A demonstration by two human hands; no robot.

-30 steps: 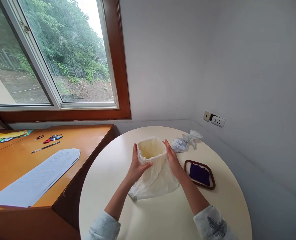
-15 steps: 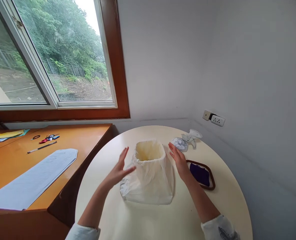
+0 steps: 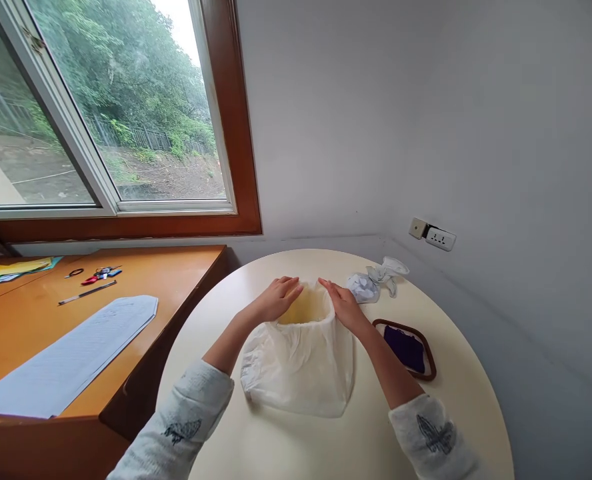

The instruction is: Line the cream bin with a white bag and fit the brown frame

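A bin with a yellowish inside stands on the table, covered by a white, see-through plastic bag. The bag is folded over the rim and spreads loosely around the base. My left hand lies across the rim's left side, fingers stretched out over the opening. On the right side of the rim rests my right hand, its fingers straight and pointing away from me. Neither hand is closed around the bag.
The round cream table also holds a brown frame around a dark purple piece, and a crumpled bag. To the left, a wooden desk carries paper sheets, a pen and keys.
Both hands have moved inward from beside the bin onto its rim. The lower part of the bag has shifted slightly. My view has moved a little.
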